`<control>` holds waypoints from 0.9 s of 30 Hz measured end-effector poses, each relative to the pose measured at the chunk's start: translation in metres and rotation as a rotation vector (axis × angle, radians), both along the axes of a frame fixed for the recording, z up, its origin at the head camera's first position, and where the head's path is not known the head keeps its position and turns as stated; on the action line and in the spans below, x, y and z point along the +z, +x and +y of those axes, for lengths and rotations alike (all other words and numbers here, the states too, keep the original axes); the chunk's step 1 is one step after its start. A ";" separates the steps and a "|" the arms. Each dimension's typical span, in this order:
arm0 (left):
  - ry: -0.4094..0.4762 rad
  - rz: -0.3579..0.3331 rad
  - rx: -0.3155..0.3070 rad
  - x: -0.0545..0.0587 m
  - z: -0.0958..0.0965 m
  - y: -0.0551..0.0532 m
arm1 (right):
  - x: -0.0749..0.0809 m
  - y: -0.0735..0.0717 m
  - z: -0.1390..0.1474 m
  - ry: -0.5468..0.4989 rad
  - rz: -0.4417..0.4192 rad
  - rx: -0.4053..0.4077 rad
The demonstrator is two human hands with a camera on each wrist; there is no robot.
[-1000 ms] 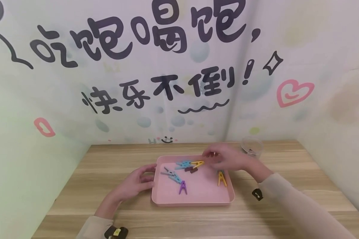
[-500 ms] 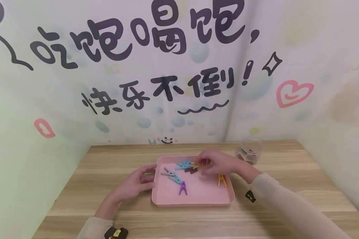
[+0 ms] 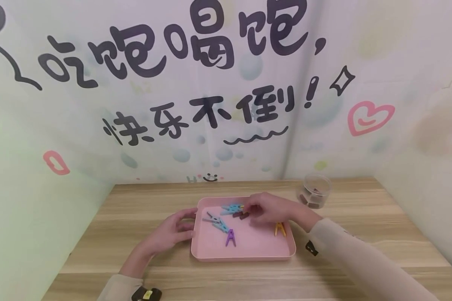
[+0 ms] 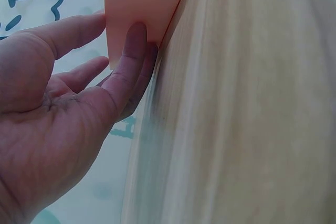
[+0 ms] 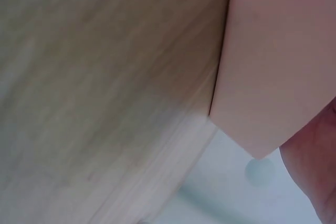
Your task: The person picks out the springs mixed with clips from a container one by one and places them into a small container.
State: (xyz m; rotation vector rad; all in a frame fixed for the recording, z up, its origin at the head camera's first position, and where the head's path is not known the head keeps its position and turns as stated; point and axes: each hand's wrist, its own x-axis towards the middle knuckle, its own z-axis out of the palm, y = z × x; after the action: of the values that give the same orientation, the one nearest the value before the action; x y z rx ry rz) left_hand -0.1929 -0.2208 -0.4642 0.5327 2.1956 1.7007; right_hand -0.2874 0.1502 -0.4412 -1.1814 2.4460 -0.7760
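A shallow pink tray (image 3: 254, 251) lies on the table with clothespins in it. My left hand (image 3: 169, 232) is at its left end; in the left wrist view, relaxed fingers (image 4: 135, 40) touch the tray's outer wall. My right hand (image 3: 273, 209) reaches in over the far right part, fingertips down beside small dark brown pieces (image 3: 243, 216). It covers most of a yellow clothespin there, and I cannot tell whether the fingers grip it. Blue clothespins (image 3: 221, 226), a grey one (image 3: 212, 218) and a purple one (image 3: 230, 237) lie to the left; another yellow clothespin (image 3: 280, 228) lies right.
A clear round container (image 3: 321, 188) with several dark brown pieces stands behind the right forearm. The wooden table (image 3: 165, 271) meets a printed wall (image 3: 165, 163) at the back. Black wrist devices (image 3: 147, 294) sit by both sleeves.
My right hand has moved left and lower into the tray, over the yellow clothespin by the brown pieces. More of the clear container shows. My left hand has stayed put.
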 end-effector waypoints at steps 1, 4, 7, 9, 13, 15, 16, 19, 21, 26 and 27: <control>0.001 -0.002 0.000 0.000 0.000 0.000 | 0.000 0.000 0.000 0.005 0.005 -0.001; 0.002 -0.006 0.001 0.001 0.001 0.001 | -0.001 0.000 -0.001 0.024 0.028 0.001; 0.001 0.001 -0.004 0.003 0.001 0.002 | -0.002 0.000 -0.003 0.044 0.054 0.008; 0.002 0.007 -0.008 0.004 0.001 0.002 | -0.001 0.000 -0.004 0.061 0.065 0.007; 0.009 0.005 -0.009 0.006 0.002 0.003 | -0.001 0.003 -0.007 0.092 0.082 -0.006; 0.008 -0.001 -0.007 0.005 0.002 0.003 | -0.001 0.004 -0.007 0.110 0.091 -0.015; 0.007 -0.004 -0.005 0.005 0.002 0.003 | -0.001 0.005 -0.008 0.118 0.098 -0.017; 0.003 -0.008 -0.001 0.004 0.002 0.003 | -0.001 0.006 -0.008 0.136 0.122 -0.019; 0.003 -0.006 -0.002 0.003 0.001 0.002 | -0.002 0.007 -0.009 0.142 0.136 -0.019; 0.005 -0.002 -0.005 0.002 0.001 0.002 | -0.003 0.009 -0.009 0.160 0.143 -0.032; 0.006 -0.003 -0.005 0.002 0.001 0.002 | -0.003 0.009 -0.009 0.159 0.139 -0.034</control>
State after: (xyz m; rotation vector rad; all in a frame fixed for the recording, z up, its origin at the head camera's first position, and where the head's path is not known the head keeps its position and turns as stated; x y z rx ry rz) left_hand -0.1909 -0.2196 -0.4619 0.5365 2.1862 1.7055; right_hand -0.2782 0.1408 -0.4438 -1.1716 2.5916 -0.5125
